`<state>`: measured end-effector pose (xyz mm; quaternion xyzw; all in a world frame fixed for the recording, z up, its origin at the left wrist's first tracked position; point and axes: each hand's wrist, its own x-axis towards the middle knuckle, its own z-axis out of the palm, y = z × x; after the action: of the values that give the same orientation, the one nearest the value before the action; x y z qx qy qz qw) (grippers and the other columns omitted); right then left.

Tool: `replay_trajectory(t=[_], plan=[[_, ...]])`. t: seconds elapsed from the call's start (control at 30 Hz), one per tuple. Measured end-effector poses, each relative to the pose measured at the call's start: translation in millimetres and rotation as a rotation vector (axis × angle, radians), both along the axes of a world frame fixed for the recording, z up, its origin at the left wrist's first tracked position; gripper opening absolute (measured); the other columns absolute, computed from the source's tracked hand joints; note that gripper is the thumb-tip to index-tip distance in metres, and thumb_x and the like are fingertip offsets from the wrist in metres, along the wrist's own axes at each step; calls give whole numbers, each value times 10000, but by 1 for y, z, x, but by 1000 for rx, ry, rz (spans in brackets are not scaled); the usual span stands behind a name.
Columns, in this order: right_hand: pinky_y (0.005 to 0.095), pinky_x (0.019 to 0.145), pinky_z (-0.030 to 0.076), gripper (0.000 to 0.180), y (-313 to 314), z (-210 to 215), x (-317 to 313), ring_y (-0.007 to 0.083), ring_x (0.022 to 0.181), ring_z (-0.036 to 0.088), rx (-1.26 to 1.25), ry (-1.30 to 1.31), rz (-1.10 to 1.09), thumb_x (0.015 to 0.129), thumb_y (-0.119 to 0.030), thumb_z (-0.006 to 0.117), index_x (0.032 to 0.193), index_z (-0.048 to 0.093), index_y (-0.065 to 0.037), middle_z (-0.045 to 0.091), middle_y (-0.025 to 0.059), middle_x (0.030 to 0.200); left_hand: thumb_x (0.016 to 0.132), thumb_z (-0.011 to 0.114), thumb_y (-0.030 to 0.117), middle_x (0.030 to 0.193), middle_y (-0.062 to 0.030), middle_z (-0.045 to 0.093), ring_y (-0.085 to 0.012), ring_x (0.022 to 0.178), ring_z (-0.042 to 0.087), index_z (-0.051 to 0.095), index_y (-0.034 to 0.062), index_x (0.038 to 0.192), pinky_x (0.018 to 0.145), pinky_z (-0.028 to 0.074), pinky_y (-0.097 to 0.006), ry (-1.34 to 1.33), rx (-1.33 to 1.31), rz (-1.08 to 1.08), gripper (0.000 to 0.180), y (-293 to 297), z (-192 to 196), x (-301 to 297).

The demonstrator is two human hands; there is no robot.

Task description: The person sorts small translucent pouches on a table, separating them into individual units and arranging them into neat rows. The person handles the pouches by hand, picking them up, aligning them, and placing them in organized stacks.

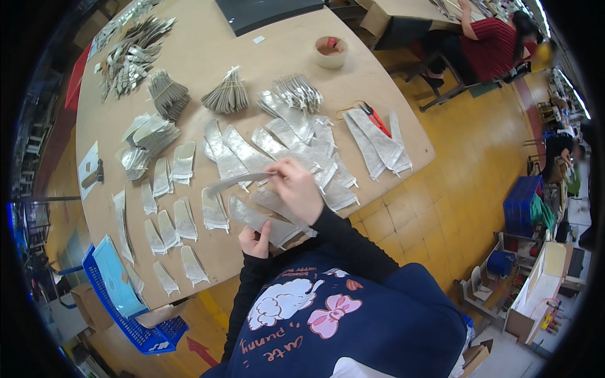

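Right hand (296, 186) pinched a thin grey strip (236, 183) above the surface (208, 57); left hand (255, 239) gripped a stack of grey pieces (261, 220).

Bright, even overhead light; ceiling strip lamps (547, 19) glare at top right. Table (214, 57) evenly lit w/ soft, short shadows under the pieces. Heavy fisheye bend & black corners round the table. Centre sharp; far room beyond the table slightly blurred.
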<state>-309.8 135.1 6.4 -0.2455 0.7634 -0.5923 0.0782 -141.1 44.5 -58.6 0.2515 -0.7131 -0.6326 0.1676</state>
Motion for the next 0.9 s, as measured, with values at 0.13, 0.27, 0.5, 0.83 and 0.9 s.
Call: replay_trajectory(t=[0.13,0.27,0.5,0.83,0.9], plan=[[314,673,484,86,41,8,-15,232,753,614,82,30,-152,828,-15,631,903,672,-15,613,106,880,909,649,145,834,-77,688,-121,752,610,703,-29,1002,682,473,-257,10,13,8,204,1,4,-1],[343,692,490,61,75,-5,-28,272,764,624,295,136,-277,831,-59,650,849,676,-7,610,112,859,906,649,115,929,-86,685,-118,834,631,651,-21,1144,723,496,-247,-12,58,-2,274,2,6,-8],[304,719,481,136,89,-15,-30,241,797,624,300,142,-235,868,-91,659,880,668,44,645,127,886,908,631,56,1212,-125,585,-169,1093,594,403,-8,1392,910,509,-318,0,420,-234,539,15,-10,-41],[282,729,481,150,99,50,-33,194,851,601,-7,575,-620,912,-45,616,903,652,101,630,105,943,912,641,181,980,-155,667,-165,808,659,644,14,1105,698,514,-306,-348,-387,-266,255,9,58,-66],[285,731,479,161,94,54,-25,179,861,591,-259,426,-545,920,-47,602,912,646,107,615,93,964,922,633,206,1000,-155,670,-168,827,656,645,16,1122,716,513,-311,-337,-292,-266,276,3,75,-61]])
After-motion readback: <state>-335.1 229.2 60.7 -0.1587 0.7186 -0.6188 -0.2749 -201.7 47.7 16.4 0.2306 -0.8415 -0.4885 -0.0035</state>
